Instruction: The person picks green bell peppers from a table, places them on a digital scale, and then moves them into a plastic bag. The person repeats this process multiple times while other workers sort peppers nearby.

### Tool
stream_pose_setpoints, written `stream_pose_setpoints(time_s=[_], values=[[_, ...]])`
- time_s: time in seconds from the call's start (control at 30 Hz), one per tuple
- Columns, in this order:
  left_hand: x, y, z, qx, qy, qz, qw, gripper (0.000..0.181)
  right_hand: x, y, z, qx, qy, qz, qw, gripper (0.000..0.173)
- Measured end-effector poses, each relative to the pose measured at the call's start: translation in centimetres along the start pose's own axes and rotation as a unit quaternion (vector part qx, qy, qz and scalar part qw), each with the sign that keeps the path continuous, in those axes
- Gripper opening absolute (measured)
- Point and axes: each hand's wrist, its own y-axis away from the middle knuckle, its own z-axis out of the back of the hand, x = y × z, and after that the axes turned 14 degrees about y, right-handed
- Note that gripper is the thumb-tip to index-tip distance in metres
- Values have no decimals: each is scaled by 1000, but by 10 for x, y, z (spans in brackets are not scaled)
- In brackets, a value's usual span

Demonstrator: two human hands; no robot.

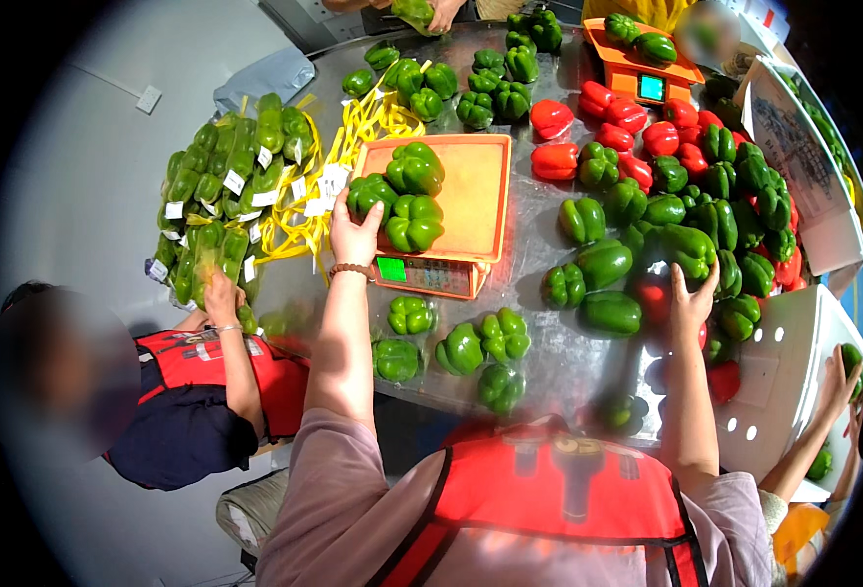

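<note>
My left hand has its thumb and fingers around a green bell pepper at the left side of an orange scale tray. Two more green peppers lie against it on the tray. Below the tray, the scale's green display is lit. Over on the right, my right hand grips another green bell pepper at the edge of a pile of green and red peppers. The undersides of both gripped peppers are hidden.
Bagged, labelled green peppers and yellow straps lie left on the metal table. Loose peppers lie near its front edge. A second orange scale stands at the back. White boxes line the right. Co-workers' hands work around the table.
</note>
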Motion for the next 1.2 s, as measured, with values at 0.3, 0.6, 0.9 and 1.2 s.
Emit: stream_pose_setpoints(time_s=[0.3,0.6,0.9,1.2], values=[[-23,-6,6,-130,-67,-103,984,69,-2,-1,-6,-8,-27,19,999,88],[-102,91,-69,44,-365,-68,927,80,4,0,2,5,-7,-13,1000,87],[-100,127,-86,57,-219,-139,964,81,11,-1,4,6,8,-16,1000,93],[-87,167,-221,287,-281,-53,914,83,9,0,7,3,24,-13,1000,93]])
